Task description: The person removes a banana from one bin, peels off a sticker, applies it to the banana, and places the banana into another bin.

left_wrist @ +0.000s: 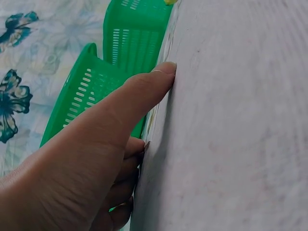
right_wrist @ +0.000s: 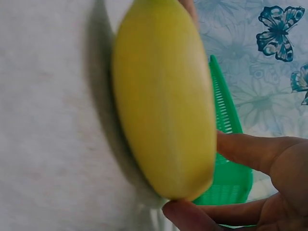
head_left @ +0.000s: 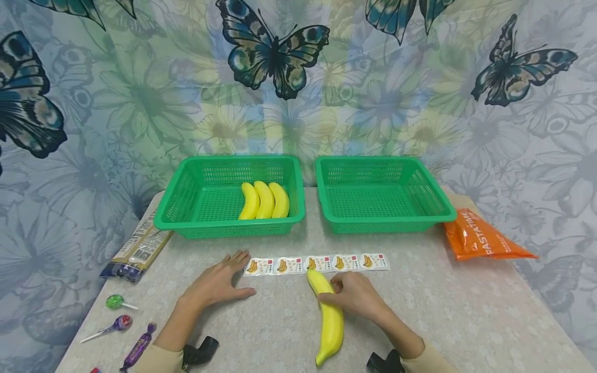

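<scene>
My right hand (head_left: pixel 358 296) holds a yellow banana (head_left: pixel 331 324) near its upper end, thumb on one side and fingers on the other. In the right wrist view the banana (right_wrist: pixel 163 96) fills the middle, with a shadow beside it on the table. A strip of labels (head_left: pixel 317 264) printed with bananas lies across the table, just beyond the banana's tip. My left hand (head_left: pixel 215 282) rests on the tabletop, its fingers stretched out and the fingertips by the strip's left end. The left wrist view shows that thumb (left_wrist: pixel 149 84) extended, with nothing held.
Three bananas (head_left: pixel 264 200) lie in the left green basket (head_left: pixel 228 229); a second green basket (head_left: pixel 378 227) stands beside it. An orange bag (head_left: pixel 487 241) is at the right. Along the left are a clear-and-gold packet (head_left: pixel 140 248), two lollipops (head_left: pixel 114 301) and a purple-wrapped candy (head_left: pixel 138 348).
</scene>
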The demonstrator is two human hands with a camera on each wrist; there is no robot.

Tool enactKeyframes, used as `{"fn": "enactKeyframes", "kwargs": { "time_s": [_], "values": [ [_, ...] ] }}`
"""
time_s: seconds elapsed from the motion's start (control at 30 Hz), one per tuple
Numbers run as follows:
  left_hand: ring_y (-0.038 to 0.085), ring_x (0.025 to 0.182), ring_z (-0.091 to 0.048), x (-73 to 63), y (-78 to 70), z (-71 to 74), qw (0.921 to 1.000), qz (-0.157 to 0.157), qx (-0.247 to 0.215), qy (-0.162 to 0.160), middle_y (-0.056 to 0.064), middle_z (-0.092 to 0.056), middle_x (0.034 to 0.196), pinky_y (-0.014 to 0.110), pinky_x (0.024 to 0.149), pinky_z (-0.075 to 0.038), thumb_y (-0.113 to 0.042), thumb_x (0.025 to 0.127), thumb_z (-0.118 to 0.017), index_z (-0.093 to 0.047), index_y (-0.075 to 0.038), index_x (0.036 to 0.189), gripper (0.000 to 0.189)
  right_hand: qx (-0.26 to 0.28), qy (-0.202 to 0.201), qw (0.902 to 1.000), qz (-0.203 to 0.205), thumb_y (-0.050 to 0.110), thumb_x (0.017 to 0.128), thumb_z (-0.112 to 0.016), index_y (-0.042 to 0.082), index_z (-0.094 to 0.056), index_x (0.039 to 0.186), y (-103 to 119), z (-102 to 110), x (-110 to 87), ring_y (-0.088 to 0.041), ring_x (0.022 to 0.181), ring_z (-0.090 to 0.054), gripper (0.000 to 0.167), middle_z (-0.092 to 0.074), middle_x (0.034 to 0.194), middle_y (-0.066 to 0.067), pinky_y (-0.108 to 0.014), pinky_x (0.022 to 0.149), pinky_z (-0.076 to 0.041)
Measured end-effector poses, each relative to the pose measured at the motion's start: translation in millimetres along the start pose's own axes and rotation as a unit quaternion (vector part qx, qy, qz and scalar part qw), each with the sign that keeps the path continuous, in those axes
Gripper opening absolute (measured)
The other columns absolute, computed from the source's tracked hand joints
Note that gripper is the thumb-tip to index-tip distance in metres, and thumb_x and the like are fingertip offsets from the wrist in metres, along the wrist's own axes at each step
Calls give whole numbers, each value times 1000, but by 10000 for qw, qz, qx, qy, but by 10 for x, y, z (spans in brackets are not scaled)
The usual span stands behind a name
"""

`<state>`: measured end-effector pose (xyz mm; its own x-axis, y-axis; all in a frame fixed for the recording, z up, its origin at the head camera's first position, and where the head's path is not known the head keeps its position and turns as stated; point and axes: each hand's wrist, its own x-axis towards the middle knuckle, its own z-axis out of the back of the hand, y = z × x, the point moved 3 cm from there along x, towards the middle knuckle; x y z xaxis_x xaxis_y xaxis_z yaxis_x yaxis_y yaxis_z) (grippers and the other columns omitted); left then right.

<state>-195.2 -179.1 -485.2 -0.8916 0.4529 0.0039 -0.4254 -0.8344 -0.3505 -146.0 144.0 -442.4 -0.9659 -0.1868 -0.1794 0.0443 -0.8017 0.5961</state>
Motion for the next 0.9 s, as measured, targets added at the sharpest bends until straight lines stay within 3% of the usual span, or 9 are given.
{"fn": "enactKeyframes", "kwargs": {
  "time_s": [0.13,0.37,0.6,0.9],
  "values": [
    [47,137,-40,-3,-10,7,10000,30,-16,17,16,-40,154,64,104,-40,-69,75,-67,-45,-5,146,97,-284,-320,9991,72,43,74,-81,1,-73,108,93,90,45,-10,67,-52,55,-67,79,1,-23,58,-44],
    [49,136,-41,-2,-24,6,9999,-16,-124,-48,16,-42,152,63,106,-39,-67,75,-70,-47,-4,144,96,-711,-453,9952,506,39,72,-83,2,-74,104,321,192,154,-12,67,-54,49,-69,82,-3,-25,61,-44],
    [48,135,-41,4,-27,7,9998,-55,-179,-82,16,-42,152,63,105,-40,-65,75,-71,-49,-3,143,95,-695,-45,9883,1360,33,74,-83,2,-72,109,691,188,314,-18,82,-65,48,-73,93,-8,-31,72,-50],
    [45,138,-39,3,-28,-5,9997,-114,-201,-55,17,-41,153,63,105,-40,-65,76,-70,-47,-4,144,94,-715,738,9740,2019,31,76,-84,4,-69,119,1095,33,594,-22,96,-68,53,-74,105,-7,-24,77,-53]
  ]
}}
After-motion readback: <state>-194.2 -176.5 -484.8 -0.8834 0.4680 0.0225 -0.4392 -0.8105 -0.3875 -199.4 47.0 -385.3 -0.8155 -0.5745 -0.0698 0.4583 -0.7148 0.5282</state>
